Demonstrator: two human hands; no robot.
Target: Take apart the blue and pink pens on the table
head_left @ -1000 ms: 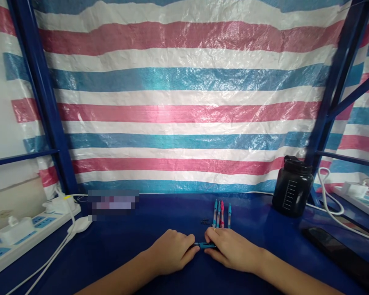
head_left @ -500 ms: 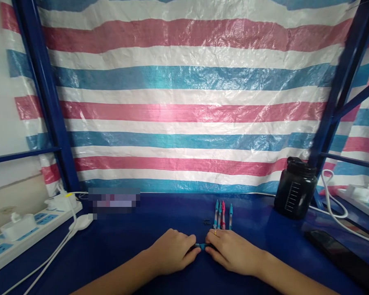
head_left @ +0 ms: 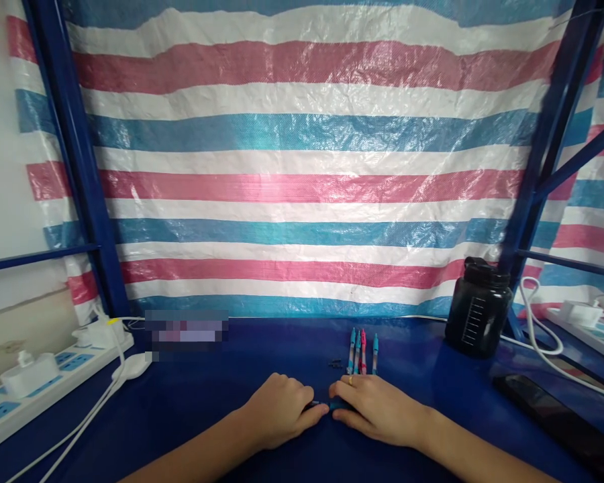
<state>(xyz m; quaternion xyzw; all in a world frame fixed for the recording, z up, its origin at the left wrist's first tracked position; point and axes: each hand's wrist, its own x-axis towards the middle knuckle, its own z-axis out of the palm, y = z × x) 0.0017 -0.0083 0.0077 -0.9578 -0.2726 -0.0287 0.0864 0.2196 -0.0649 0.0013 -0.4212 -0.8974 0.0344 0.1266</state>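
Note:
Between my hands lies a blue pen (head_left: 336, 404), level and mostly covered by fingers. My left hand (head_left: 282, 410) pinches its left part with thumb and bent forefinger. On the other side, my right hand (head_left: 375, 410), with a ring on one finger, grips the right part. Whether the pen is in one piece or parted, I cannot tell. Just beyond my right hand stand out three blue pens, the rightmost blue pen (head_left: 375, 354) lying a little apart, and one red pen (head_left: 363, 352) among them. Small dark pieces (head_left: 335, 363) lie left of these pens.
A black bottle (head_left: 478, 308) stands at the back right, with a dark phone (head_left: 548, 416) nearer me. White power strips (head_left: 55, 376) and cables sit at the left, more at the far right. Striped sheeting (head_left: 302, 188) hangs behind the blue tabletop (head_left: 191, 382).
The view has shifted slightly. Both hands keep their grip on the pen, and the stretch showing between them looks a little different, with less of its clear part visible.

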